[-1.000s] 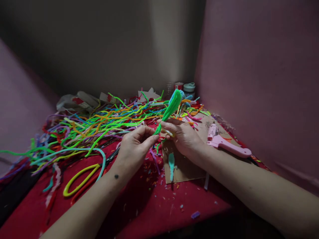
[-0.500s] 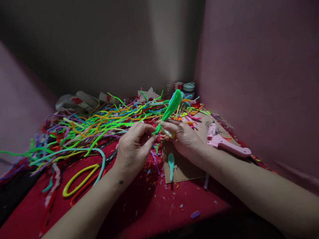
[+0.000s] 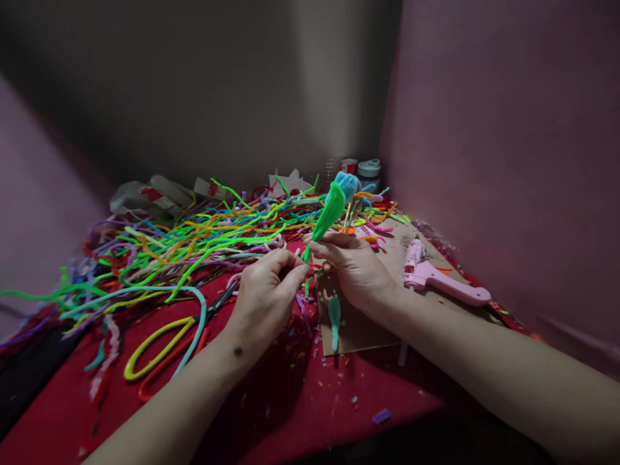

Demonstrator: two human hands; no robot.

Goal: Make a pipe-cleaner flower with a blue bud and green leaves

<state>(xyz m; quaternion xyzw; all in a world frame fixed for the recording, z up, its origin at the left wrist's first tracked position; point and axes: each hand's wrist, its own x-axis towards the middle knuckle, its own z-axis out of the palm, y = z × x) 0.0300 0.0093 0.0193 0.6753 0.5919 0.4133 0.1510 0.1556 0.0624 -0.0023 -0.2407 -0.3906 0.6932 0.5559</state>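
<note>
A green pipe-cleaner leaf shape slants up between my hands, its wide end at the top and its lower end twisted. My right hand is closed on it, thumb and fingers pinching just below the wide part. My left hand pinches the twisted lower end between thumb and forefinger. Below them, a small teal pipe-cleaner leaf shape lies on a piece of cardboard. Behind the green piece stands a fluffy blue pipe-cleaner shape, partly covered by it.
Loose pipe cleaners in many colours heap across the left and back. Scissors with yellow and red handles lie by my left forearm. A pink glue gun rests at the right. Small clippings dot the red cloth.
The green leaf shape has tipped slightly lower and turned, so its top looks wider and cupped. My left hand has shifted a little right and down. Both hands keep their pinch.
</note>
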